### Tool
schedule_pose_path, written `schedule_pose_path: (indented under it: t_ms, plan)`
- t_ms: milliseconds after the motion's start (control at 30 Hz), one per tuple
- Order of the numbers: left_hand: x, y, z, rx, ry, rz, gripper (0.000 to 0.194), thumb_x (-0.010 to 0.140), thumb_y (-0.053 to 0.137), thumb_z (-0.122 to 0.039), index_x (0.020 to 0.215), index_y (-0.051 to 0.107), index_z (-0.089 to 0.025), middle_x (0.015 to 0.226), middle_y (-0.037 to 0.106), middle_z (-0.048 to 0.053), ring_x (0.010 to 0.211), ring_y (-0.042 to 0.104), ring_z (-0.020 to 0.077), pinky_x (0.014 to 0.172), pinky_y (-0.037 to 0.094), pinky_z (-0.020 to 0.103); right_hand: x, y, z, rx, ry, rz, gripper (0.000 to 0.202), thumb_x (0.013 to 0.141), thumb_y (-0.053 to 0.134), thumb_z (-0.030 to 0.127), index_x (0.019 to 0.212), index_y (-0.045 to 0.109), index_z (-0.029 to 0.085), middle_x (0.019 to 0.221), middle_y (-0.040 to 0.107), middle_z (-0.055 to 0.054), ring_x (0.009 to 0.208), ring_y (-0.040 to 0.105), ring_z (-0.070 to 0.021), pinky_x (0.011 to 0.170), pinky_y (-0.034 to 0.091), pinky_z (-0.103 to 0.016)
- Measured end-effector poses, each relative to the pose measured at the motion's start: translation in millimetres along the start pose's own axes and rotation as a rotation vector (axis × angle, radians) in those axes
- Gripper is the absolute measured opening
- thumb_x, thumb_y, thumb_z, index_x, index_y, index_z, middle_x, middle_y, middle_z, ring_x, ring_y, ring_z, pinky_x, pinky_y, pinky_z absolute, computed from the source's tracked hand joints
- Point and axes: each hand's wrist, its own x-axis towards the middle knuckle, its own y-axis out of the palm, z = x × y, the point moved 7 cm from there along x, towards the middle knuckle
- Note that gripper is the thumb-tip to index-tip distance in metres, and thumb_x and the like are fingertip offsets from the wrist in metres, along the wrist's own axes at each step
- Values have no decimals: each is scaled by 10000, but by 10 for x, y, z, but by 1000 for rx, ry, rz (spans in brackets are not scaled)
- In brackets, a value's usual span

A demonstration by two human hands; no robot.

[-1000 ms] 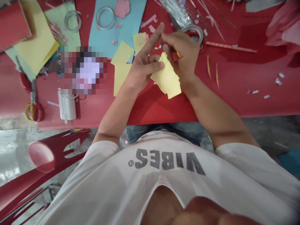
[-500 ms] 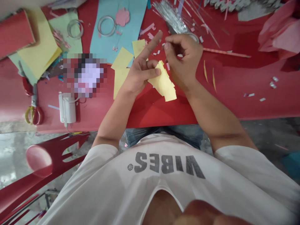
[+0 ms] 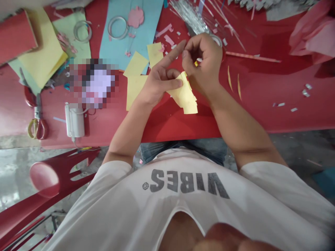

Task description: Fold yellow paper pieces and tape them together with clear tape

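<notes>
Between thumb and curled fingers, my left hand (image 3: 162,78) holds a stack of yellow paper pieces (image 3: 187,97) with uneven edges. Its index finger stretches out and reaches the fingertips of my right hand (image 3: 204,59). The thumb and index finger of my right hand are pinched together; what they hold, if anything, is too small to make out. A tiny yellow bit (image 3: 196,63) shows by its curled fingers. Left of the hands, yellow paper squares (image 3: 136,64) lie partly on a blue sheet (image 3: 108,48).
Scissors (image 3: 38,113) and a white power bank (image 3: 74,120) lie at the left. Tape rolls (image 3: 117,28) rest on coloured sheets. Silver tinsel (image 3: 190,17), a pink pencil (image 3: 252,57) and paper scraps are on the red table (image 3: 180,125). Pink paper (image 3: 314,38) sits far right.
My left index fingertip has moved right, meeting my right fingertips. The yellow stack has shifted slightly right. A tiny yellow bit now shows by my right hand.
</notes>
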Motion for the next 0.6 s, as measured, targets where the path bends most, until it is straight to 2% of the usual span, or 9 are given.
schedule_pose_path:
  t_ms: [67,133,233,300,367,433,500,533,600]
  plan:
    - [14,-11,-24,1,33,-15,816,728,777,-262,1486,502,-384,677,541,-65,680,659,154,561,465,248,31,-12,-15,33,-20,51,72,894,572,251,837,537,277,747,537,11,648,476,-185,624,433,-355]
    - [24,-42,-63,11,81,-60,841,731,774,-261,1500,468,-409,626,513,-71,574,554,136,507,386,266,64,-47,-33,110,-9,90,85,928,554,311,851,557,274,744,540,11,634,496,-178,604,425,-357]
    - [15,-157,-139,98,184,-220,820,757,738,-227,1484,436,-458,569,446,-85,489,361,124,496,268,308,108,-89,4,180,31,165,98,942,575,384,879,621,324,782,589,15,673,560,-204,626,463,-388]
    - [4,-226,-174,188,262,-327,781,760,730,-221,1449,451,-459,565,404,-85,500,309,128,523,233,327,131,-105,98,155,29,214,53,895,634,378,866,675,394,870,647,23,794,625,-244,685,512,-429]
    - [6,-261,-189,280,343,-401,738,764,736,-302,1433,448,-424,576,382,-78,512,300,134,535,212,337,145,-105,189,123,35,250,123,833,703,337,816,715,458,1008,695,48,936,668,-285,739,537,-476]
    - [18,-273,-186,355,415,-449,709,772,715,-460,1419,434,-385,615,437,-66,509,312,131,515,192,339,144,-68,226,107,62,296,223,835,714,304,814,733,525,1098,713,99,1033,680,-299,835,549,-504]
    - [36,-272,-179,396,471,-460,699,767,674,-598,1383,429,-375,781,595,-44,490,330,108,469,186,337,132,-20,216,114,77,326,297,855,713,280,848,736,575,1120,720,136,1076,684,-291,930,544,-503]
    - [52,-268,-170,407,481,-445,689,770,657,-627,1369,428,-376,942,658,-30,490,351,95,452,197,337,126,-4,201,126,74,320,320,852,722,264,860,738,583,1114,726,140,1081,686,-288,955,541,-500]
    - [83,-271,-153,423,482,-402,667,776,642,-616,1360,421,-382,1279,633,-19,510,397,76,436,239,334,114,13,169,160,55,285,344,834,742,229,877,748,570,1081,740,127,1049,698,-287,954,549,-499]
